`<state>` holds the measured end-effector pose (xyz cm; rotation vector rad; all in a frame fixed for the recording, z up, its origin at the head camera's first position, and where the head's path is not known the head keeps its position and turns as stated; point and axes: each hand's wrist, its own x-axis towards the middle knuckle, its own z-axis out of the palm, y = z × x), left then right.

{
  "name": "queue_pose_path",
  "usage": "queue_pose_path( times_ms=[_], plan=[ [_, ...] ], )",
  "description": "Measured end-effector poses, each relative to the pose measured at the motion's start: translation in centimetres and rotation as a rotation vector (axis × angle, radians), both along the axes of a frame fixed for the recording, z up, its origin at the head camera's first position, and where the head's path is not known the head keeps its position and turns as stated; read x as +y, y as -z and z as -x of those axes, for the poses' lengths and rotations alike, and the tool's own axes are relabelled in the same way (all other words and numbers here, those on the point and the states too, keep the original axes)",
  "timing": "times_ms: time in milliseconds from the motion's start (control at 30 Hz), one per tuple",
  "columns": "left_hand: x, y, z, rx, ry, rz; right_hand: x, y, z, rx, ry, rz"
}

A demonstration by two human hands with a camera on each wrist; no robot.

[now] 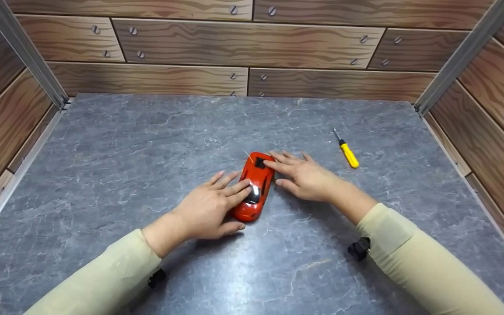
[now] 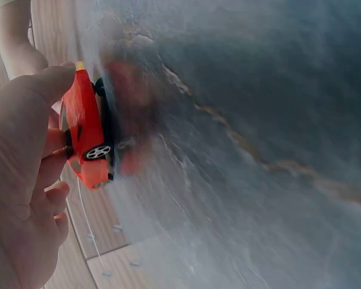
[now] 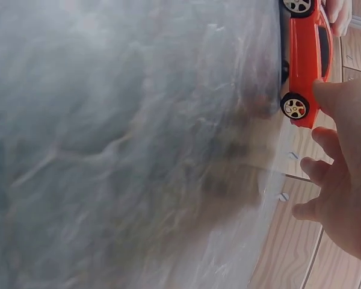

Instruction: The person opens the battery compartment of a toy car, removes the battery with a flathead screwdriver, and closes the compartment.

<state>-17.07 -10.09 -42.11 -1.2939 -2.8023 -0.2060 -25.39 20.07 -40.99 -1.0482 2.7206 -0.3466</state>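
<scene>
A red toy car [image 1: 258,175] with dark windows stands on the grey marbled table between the two hands. My left hand [image 1: 210,208] reaches over it from the left, its fairly straight fingertips touching the roof and window area. The left thumb lies by the car's near end. From the right, my right hand [image 1: 306,177] touches the car's far end with its index finger, the other fingers spread. In the right wrist view, the right thumb is at the car's side, close above a wheel [image 3: 295,108]. A thin pale wire [image 2: 87,214] shows beside the car in the left wrist view.
A screwdriver [image 1: 348,153] with a yellow handle lies to the right, beyond the right hand. Wood-patterned panels [image 1: 247,43] wall the table at the back and sides, with metal posts [image 1: 453,61] at the back corners.
</scene>
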Motion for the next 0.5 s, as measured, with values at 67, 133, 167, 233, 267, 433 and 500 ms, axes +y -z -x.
queue_pose_path(
  times_ms=[67, 133, 167, 233, 267, 433, 500],
  plan=[
    [-0.2, 0.0, 0.0, 0.000, -0.009, -0.006, 0.3, 0.0, -0.3, 0.006, 0.002, -0.009],
    [-0.4, 0.0, -0.1, -0.003, -0.017, -0.013, 0.7, 0.0, -0.7, 0.010, 0.000, -0.013],
    [-0.5, 0.1, -0.1, -0.004, -0.019, -0.016, 0.9, 0.1, -0.9, 0.011, 0.000, -0.015],
    [-0.6, 0.1, -0.2, -0.010, -0.026, -0.022, 1.2, 0.1, -1.4, 0.012, 0.000, -0.014],
    [-0.7, 0.1, -0.2, -0.014, -0.031, -0.021, 1.4, 0.2, -1.6, 0.013, 0.000, -0.009],
    [-1.0, 0.2, -0.1, -0.032, -0.061, -0.012, 2.1, 0.3, -2.9, 0.026, 0.000, 0.005],
    [-1.1, 0.3, 0.0, -0.039, -0.072, -0.010, 2.4, 0.4, -3.3, 0.033, 0.001, 0.003]
  ],
)
